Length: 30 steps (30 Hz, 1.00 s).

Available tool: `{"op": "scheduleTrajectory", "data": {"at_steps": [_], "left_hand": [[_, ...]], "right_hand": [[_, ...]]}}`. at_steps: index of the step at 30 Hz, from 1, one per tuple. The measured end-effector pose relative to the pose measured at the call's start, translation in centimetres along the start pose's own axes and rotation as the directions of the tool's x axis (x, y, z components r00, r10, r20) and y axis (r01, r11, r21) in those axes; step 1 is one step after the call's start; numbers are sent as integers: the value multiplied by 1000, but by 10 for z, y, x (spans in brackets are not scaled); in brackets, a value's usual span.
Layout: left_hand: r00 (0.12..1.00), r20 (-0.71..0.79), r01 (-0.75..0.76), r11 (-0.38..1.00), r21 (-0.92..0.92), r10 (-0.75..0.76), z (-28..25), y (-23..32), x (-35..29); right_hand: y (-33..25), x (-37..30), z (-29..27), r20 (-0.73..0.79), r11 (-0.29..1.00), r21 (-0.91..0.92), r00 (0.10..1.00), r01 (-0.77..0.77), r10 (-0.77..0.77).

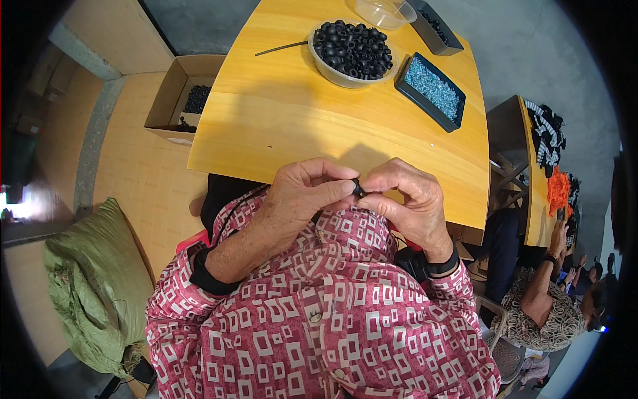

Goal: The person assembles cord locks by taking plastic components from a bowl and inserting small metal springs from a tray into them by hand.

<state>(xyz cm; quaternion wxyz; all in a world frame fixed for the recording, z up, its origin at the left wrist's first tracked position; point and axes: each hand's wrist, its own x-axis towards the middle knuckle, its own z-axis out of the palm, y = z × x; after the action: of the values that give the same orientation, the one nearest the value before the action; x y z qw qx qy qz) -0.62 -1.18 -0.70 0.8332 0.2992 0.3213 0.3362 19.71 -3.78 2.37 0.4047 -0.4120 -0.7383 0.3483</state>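
Note:
Just in front of my chest, at the table's near edge, both hands meet on one small black part point(359, 189), like the rounded black pieces in the bowl. My left hand point(307, 193) pinches it between thumb and fingers from the left. From the right, my right hand point(407, 199) grips it with thumb and forefinger. Most of the part is covered by my fingertips, so its exact shape cannot be made out. On the table's far side stands a clear bowl point(339, 78) heaped with black ring-like pieces point(352, 48).
Right of the bowl lies a black tray point(407, 90) of small bluish pieces; behind are a dark bin point(446, 44) and a clear container point(382, 14). A thin black rod point(280, 48) sticks out leftward. A cardboard box point(163, 100), a green sack point(100, 286) and a co-worker point(541, 309) are nearby.

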Motion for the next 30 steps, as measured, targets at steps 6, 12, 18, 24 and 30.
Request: {"op": "scheduleTrajectory", "data": {"at_steps": [6, 12, 18, 24, 30], "left_hand": [[994, 109, -63, 954, 294, 32, 1, 12, 1], [987, 152, -14, 915, 402, -51, -1, 18, 1], [989, 129, 39, 964, 264, -75, 1, 16, 0], [994, 57, 94, 995, 27, -95, 2, 8, -1], [994, 106, -4, 1000, 16, 3, 3, 8, 1]], "right_hand": [[0, 0, -8, 130, 992, -6, 984, -123, 123], [1, -1, -4, 217, 1000, -5, 976, -8, 8], [0, 0, -6, 192, 993, -98, 980, 66, -46], [-3, 1, -8, 133, 993, -118, 991, 13, 2], [-9, 6, -7, 100, 986, -161, 995, 30, -14]]}}
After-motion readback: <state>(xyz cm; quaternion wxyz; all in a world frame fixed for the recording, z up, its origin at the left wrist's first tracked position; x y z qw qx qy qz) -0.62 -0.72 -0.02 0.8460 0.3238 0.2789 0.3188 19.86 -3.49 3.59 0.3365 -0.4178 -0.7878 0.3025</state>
